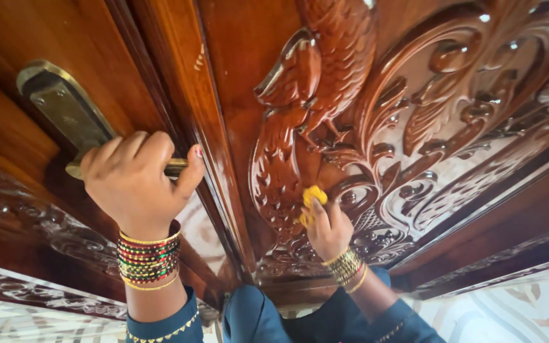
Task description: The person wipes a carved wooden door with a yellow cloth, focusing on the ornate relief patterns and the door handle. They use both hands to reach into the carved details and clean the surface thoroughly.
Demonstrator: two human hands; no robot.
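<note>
The left hand (136, 181) is wrapped around the lever of a long, dull brass door handle (65, 109), fingers curled over the top and thumb hooked underneath, gripping it tight. The handle's plate is fixed to a glossy reddish-brown wooden door (223, 76) and runs up and to the left from the hand. A stack of red, green and gold bangles (149, 257) sits on that wrist, just above a blue sleeve w/ gold trim.

The right hand (328, 228) is well to the right of the brass handle and lower. It pinches a small, crumpled yellow cloth (312, 198), fingers bunched narrow around it, and presses the cloth against the carved relief. The cloth touches the lower part of a carved wooden bird figure (300, 108) w/ scaled feathers, right where it meets the scrollwork. Gold bangles ring the right wrist. Swirling carved leaf scrollwork (465, 108) fills the panel further right of the bird. A pale patterned floor (528, 311) shows at the bottom right corner.
</note>
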